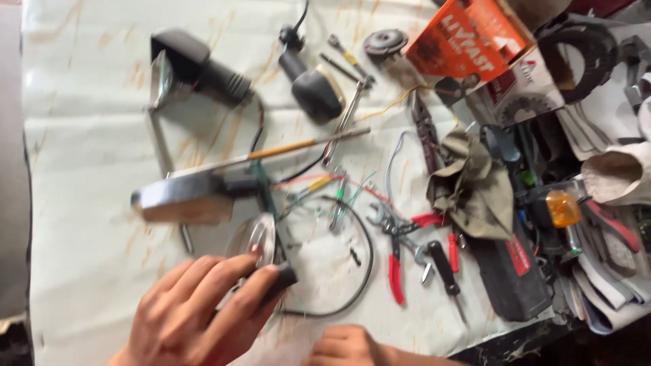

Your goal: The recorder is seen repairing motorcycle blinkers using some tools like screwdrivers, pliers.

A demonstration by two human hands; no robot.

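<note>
- Now the left hand [193, 312] is wrapped around a small lamp [262, 237] at the near edge of the table [81, 169]. The grip is closed on its black stem, and the clear lens points away from the person.
- Thin coloured wires [319, 184] trail from just beyond the lamp towards the middle of the table.
- The right hand [347, 346] sits low at the frame's edge, mostly cut off. I cannot tell whether its grip is closed or loose, and nothing shows in it.
- A black cable loop [363, 271] lies just beside the lamp, with red pliers [395, 268] near it.
- As I judge it, this is the holding-and-inspecting stage. Any further handling calls for a steady hold and care around those tangled wires.
</note>
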